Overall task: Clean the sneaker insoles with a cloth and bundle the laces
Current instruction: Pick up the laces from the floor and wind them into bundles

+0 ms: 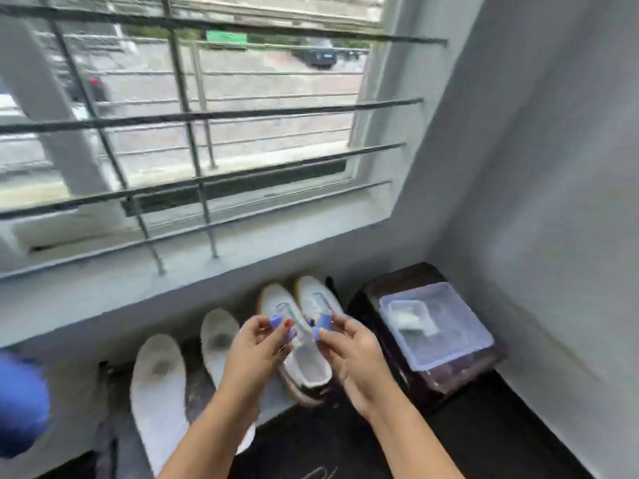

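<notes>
Left hand (261, 344): raised over sneakers, fingers pinching small blue piece (275, 321). Right hand (349, 347): fingers pinching second blue piece (322, 326); what these are, unclear. Two white insoles (159, 385), side by side on floor below window sill. Sneakers (301, 337) beside them, toes toward wall. Clear lidded box (436, 326) on dark stool, right corner.
</notes>
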{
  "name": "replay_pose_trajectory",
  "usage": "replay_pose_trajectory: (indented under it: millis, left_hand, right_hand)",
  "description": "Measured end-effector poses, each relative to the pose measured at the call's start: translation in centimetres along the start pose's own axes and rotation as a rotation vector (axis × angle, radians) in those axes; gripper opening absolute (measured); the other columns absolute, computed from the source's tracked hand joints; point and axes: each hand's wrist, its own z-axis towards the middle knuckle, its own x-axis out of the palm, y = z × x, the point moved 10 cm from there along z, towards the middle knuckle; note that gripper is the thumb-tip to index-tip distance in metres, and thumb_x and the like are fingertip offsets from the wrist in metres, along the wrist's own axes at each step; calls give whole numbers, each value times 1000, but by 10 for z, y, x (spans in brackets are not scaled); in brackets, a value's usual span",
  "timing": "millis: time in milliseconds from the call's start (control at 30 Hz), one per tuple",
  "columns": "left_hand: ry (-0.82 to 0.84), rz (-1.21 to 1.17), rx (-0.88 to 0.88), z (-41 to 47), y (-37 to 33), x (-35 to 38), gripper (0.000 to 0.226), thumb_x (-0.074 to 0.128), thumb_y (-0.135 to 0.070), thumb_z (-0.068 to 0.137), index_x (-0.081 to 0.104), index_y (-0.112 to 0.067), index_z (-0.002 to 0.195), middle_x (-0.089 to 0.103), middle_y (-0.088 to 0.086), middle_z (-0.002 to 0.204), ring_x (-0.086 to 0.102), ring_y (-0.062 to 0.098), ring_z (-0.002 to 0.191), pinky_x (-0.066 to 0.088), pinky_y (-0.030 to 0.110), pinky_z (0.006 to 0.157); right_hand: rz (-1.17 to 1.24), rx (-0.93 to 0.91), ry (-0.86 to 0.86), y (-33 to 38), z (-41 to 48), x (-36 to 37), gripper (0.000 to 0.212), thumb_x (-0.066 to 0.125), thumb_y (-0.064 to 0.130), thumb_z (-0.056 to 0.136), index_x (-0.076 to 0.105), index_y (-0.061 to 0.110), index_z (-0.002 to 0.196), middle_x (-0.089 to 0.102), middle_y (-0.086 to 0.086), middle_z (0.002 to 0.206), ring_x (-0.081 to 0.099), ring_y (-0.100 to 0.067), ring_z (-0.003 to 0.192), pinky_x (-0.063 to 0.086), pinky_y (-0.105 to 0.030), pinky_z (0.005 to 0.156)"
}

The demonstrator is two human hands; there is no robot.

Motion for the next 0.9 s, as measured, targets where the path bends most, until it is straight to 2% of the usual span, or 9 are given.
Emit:
replay_pose_trajectory:
  millis: [100,200,300,400,533,600,667,767,900]
  left_hand:
    - [72,101,-52,25,23,59,12,60,-11,89,60,-5,100,65,7,89,64,8,78,47,22,71]
    - [128,177,-97,47,54,115,12,61,-13,89,64,-12,101,69,3,92,65,9,87,48,24,73]
    - [171,266,-111,75,91,168,12,63,-12,88,67,-15,99,69,2,87,63,10,82,44,21,67]
    - [197,372,-128,103,133,211,13,68,-14,85,69,-16,97,71,0,83,63,8,76,43,21,63]
    - [245,480,-168,132,189,257,18,76,-13,77,72,-18,94,73,-5,78,66,0,70,44,15,64]
    - [243,564,-172,144,215,274,17,77,-12,75,73,-17,90,73,-3,81,67,4,76,44,9,62]
    - [235,651,-178,152,236,285,15,78,-13,74,73,-18,87,72,-2,85,67,8,81,47,14,66]
    - [243,764,-158,162,260,298,16,78,-15,75,69,-24,84,70,-4,86,64,9,78,50,21,74]
    - [290,882,-124,175,288,323,18,75,-13,78,72,-20,94,68,-3,87,57,6,68,38,10,60]
  right_hand:
    - [-30,-69,-111,31,28,-61,23,55,-13,86,63,8,93,64,-3,79,61,-13,77,52,-21,74]
    - [-27,-90,-188,50,55,-120,21,58,-11,85,63,8,93,64,0,77,61,-13,80,52,-20,76]
    - [-67,-105,-282,60,83,-189,18,62,-7,84,62,10,89,63,1,78,62,-12,80,53,-20,76]
    - [-291,-137,-423,71,106,-262,18,71,2,80,63,15,89,67,-3,88,64,-13,83,50,-21,74]
    - [-666,-150,-594,87,130,-352,16,75,15,76,63,20,86,66,6,87,60,-7,83,44,-14,68]
    - [-906,-146,-685,92,144,-394,15,75,24,76,62,25,82,66,11,89,59,-12,90,48,-28,75]
    - [-1109,-111,-762,93,156,-425,14,75,31,74,62,31,80,64,13,97,56,-19,99,47,-37,80]
    - [-1234,-73,-821,93,168,-452,14,77,34,73,66,34,82,55,11,112,47,-22,108,39,-32,77]
    - [-1262,-7,-826,84,189,-479,16,77,33,74,70,34,89,48,10,118,41,-24,112,38,-32,78]
